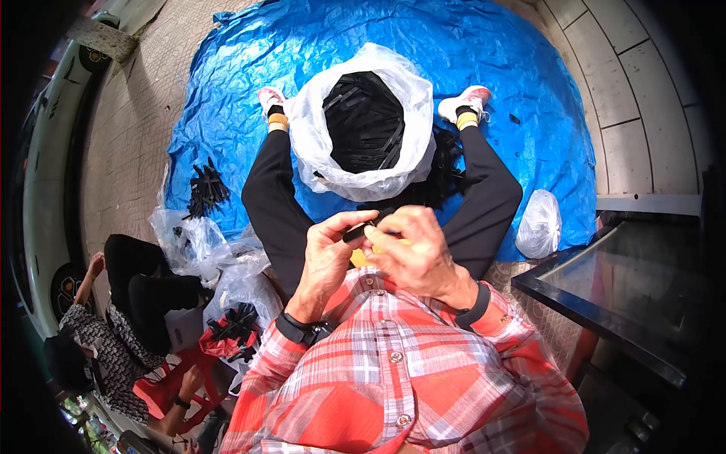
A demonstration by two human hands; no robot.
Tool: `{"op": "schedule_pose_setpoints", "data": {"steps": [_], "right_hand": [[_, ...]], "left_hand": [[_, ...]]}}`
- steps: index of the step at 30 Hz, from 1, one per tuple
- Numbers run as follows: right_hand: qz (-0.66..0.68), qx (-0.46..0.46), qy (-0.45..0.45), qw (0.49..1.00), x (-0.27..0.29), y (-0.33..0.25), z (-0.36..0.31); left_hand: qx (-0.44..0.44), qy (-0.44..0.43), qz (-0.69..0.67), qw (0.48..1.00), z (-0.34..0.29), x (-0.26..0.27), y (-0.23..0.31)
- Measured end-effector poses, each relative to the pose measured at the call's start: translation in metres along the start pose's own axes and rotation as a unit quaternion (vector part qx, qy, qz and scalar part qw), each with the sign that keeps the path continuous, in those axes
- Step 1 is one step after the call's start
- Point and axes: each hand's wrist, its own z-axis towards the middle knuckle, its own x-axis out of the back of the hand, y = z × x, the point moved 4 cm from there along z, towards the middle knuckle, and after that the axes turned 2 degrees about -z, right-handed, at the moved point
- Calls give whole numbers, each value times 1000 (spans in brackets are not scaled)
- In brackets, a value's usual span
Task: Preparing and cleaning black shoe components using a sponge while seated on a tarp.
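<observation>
Close to my chest, my left hand [327, 253] pinches a small dark strip-like piece [354, 232] between thumb and fingers. My right hand [417, 253] is curled against the same piece from the other side, its fingers closed; whether it grips anything else is hidden. Something yellow [361, 259] shows below and between the hands, too covered to name. Beyond them, between my outstretched legs, stands a white plastic bag [302, 132], its mouth rolled open. It is full of long black strips [364, 125]. More black pieces [446, 170] lie in a heap against its right side.
A blue tarp [544, 113] lies under my legs. On it are a small pile of black pieces [206, 189] at left and a tied clear bag [539, 225] at right. Clear bags [242, 276] sit by a seated person [113, 340] at left. A dark-framed glass case [612, 280] stands right.
</observation>
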Motion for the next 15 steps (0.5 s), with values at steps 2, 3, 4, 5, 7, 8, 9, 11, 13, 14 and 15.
{"op": "schedule_pose_setpoints", "data": {"steps": [2,3,4,5,7,8,9,11,13,14,15], "right_hand": [[23,-76,10,997,1,15,2],[36,-102,7,994,0,19,4],[43,-107,-42,992,-1,20,4],[50,-110,-92,988,-3,22,4],[66,-115,-104,986,-8,27,2],[86,-118,-118,982,-10,28,1],[87,-117,-119,982,-9,27,0],[204,-229,-210,928,-12,32,-6],[242,-252,-234,907,-10,31,-5],[279,-275,-255,884,-12,31,-7],[279,-274,-257,884,-12,32,-7]], "left_hand": [[7,-24,-35,999,1,0,3],[8,-25,-35,999,1,-2,4],[17,-28,-34,999,1,-3,5],[26,-32,-33,999,2,-4,4],[44,-34,-20,998,1,-4,5],[46,-43,-9,998,1,-3,6],[48,-52,1,997,0,-3,6],[47,-55,25,997,-1,-3,7],[60,-84,89,991,-2,-3,8],[14,-103,113,988,-3,-5,6],[13,-102,112,988,-3,-3,5]]}}
